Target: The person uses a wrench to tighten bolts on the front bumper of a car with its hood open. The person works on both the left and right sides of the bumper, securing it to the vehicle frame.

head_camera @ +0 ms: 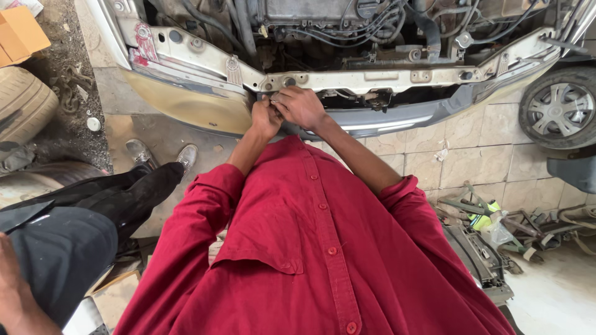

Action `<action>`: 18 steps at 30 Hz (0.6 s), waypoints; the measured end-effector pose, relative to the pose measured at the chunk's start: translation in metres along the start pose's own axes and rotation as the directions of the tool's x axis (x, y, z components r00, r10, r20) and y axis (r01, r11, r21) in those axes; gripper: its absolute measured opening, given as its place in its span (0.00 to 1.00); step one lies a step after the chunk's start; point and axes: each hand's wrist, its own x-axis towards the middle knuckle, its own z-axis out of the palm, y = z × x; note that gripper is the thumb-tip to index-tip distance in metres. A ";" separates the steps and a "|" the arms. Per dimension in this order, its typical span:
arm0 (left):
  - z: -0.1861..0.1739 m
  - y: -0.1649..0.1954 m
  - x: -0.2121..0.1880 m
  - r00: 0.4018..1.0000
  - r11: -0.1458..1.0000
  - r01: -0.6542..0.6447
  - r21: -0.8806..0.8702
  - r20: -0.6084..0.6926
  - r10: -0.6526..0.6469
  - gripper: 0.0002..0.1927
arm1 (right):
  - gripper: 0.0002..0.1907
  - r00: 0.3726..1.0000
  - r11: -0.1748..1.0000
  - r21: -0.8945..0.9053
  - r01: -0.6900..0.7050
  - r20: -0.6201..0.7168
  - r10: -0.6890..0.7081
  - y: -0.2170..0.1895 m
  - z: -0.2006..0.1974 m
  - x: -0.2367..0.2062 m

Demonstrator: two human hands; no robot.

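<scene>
Now both hands — left hand [266, 118], right hand [301, 107] — touch crossmember [372, 77].

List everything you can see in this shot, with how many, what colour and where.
car front: one, cream crossbar over a grey bumper, engine bay open, top centre
wheel: one, silver hubcap, right edge
tyre: one, tan with dust, left edge
cardboard box: one, orange-brown, top left
loose parts: a pile, grey and green, floor at right
shoes: two, grey, on a seated person in dark trousers, left
shirt: one, red, worn by the person
left hand: at the crossbar's middle
right hand: beside it, touching the crossbar
</scene>
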 end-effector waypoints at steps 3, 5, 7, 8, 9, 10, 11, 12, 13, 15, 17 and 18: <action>0.000 -0.003 -0.001 0.999 0.997 -0.013 -0.081 0.050 0.017 0.18 | 0.11 0.997 0.999 -0.027 0.017 -0.069 -0.019 0.001 -0.002 -0.005; 0.000 -0.005 0.002 0.993 0.991 0.003 -0.134 0.122 0.013 0.16 | 0.13 1.000 0.998 -0.056 0.003 0.013 -0.002 0.002 -0.004 -0.009; 0.001 -0.007 0.004 0.996 0.993 -0.085 0.082 -0.021 0.087 0.16 | 0.12 0.997 0.996 -0.088 -0.006 0.077 0.013 0.001 -0.005 -0.012; 0.002 -0.009 0.005 0.988 0.975 -0.113 0.192 -0.085 0.132 0.17 | 0.11 0.994 0.994 -0.105 -0.009 0.104 0.020 -0.001 -0.004 -0.013; 0.002 -0.008 0.005 0.990 0.981 -0.105 0.164 -0.079 0.119 0.17 | 0.09 0.991 0.992 -0.122 -0.012 0.130 0.029 -0.003 -0.003 -0.013; 0.002 -0.007 0.005 0.992 0.986 -0.098 0.135 -0.070 0.108 0.18 | 0.11 0.997 0.994 -0.110 -0.020 0.074 0.028 -0.005 -0.002 -0.012; 0.002 -0.005 0.007 0.993 0.990 -0.094 0.105 -0.061 0.101 0.18 | 0.12 1.000 0.995 -0.097 -0.022 0.017 0.024 -0.007 0.000 -0.009; 0.003 -0.003 0.007 0.994 0.996 -0.084 0.037 -0.064 0.086 0.18 | 0.14 0.999 0.997 -0.080 -0.023 -0.039 0.020 -0.009 0.001 -0.007; 0.002 -0.002 0.006 0.995 0.997 -0.072 -0.031 -0.073 0.069 0.18 | 0.12 0.999 0.998 -0.052 -0.034 -0.041 0.032 -0.011 0.002 -0.005; 0.001 -0.002 0.003 0.995 0.989 -0.082 -0.125 -0.070 0.074 0.18 | 0.09 0.998 0.998 0.010 -0.054 -0.042 0.055 -0.014 0.002 -0.001; 0.001 -0.002 0.002 0.992 0.976 -0.124 -0.178 -0.039 0.119 0.16 | 0.10 0.996 0.999 0.032 -0.040 -0.078 0.042 -0.013 0.002 0.001; 0.001 -0.003 0.000 0.993 0.985 -0.111 -0.134 -0.046 0.106 0.17 | 0.11 0.995 0.999 0.043 -0.031 -0.093 0.034 -0.013 0.000 0.001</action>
